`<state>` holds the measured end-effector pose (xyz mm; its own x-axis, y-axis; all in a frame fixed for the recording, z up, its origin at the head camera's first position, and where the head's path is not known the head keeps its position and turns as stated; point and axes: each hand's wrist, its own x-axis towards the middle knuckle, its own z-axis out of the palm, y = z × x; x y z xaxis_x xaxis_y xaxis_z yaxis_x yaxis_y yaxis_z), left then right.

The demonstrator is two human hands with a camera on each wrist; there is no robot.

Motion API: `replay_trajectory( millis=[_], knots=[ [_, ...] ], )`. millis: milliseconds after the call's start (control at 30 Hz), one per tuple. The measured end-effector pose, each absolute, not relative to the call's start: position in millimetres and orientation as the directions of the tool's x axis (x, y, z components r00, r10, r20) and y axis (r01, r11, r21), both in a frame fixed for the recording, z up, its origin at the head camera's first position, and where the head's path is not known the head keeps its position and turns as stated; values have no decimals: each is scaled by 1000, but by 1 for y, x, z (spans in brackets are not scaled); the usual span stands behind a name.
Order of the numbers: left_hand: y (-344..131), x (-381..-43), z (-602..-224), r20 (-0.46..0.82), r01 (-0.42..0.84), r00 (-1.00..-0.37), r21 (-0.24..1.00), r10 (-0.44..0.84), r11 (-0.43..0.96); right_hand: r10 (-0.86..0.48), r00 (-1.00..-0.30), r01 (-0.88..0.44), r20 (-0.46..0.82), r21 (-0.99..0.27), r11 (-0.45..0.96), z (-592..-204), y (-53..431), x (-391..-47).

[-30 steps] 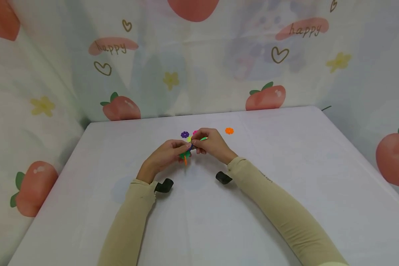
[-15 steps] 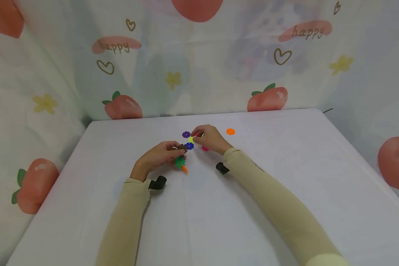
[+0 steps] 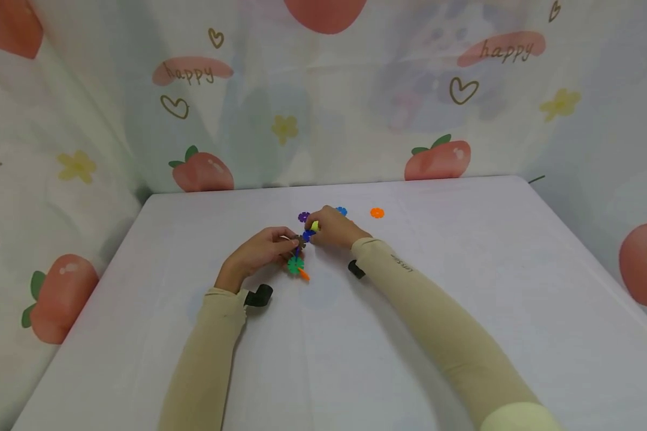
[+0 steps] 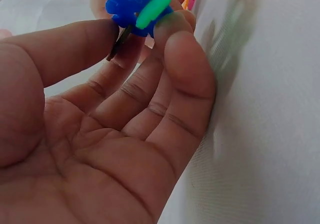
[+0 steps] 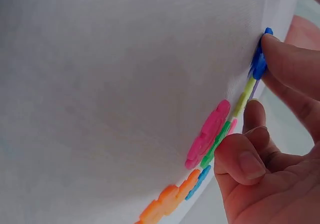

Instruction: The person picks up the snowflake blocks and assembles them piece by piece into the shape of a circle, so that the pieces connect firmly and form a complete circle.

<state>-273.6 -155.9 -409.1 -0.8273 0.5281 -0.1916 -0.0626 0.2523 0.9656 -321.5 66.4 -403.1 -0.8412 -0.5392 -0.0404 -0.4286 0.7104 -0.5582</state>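
Note:
My left hand (image 3: pixel 261 251) pinches a brown snowflake disc (image 3: pixel 300 241) between thumb and forefinger. Slotted to it is a short chain: a blue disc (image 4: pixel 122 6), a green disc (image 3: pixel 295 265) and an orange disc (image 3: pixel 304 275), the orange hanging lowest. Just beyond, my right hand (image 3: pixel 332 227) has thumb and fingertip on a separate blue disc (image 5: pixel 259 59), pinching it near the tabletop. In the head view that blue disc shows only partly below the fingers. A yellow disc (image 3: pixel 315 226) lies beside the right fingers, partly covered.
Behind the hands lie a purple disc (image 3: pixel 304 216), a light blue disc (image 3: pixel 341 211) and, farther right, an orange disc (image 3: pixel 377 212). The right wrist view shows a pink disc (image 5: pixel 209 134) and a green disc (image 5: pixel 216 145) under the right hand. Everything sits on a white-covered table (image 3: pixel 437 287).
My right hand left the chain, moved out over the pink and yellow discs, then came back left onto the loose blue disc. The left hand drew slightly left and kept the chain.

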Motion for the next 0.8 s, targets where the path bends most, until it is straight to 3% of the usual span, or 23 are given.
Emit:
replay_trajectory(
  millis=[433, 800],
  knots=[
    [-149, -273, -407, -227, -78, -843, 949, 487, 306, -426, -903, -300, -49, -637, 710, -400, 86, -310],
    [-141, -271, -407, -212, -63, -860, 946, 464, 317, -398, -917, -206, -33, -815, 541, -392, 101, -287]
  ],
)
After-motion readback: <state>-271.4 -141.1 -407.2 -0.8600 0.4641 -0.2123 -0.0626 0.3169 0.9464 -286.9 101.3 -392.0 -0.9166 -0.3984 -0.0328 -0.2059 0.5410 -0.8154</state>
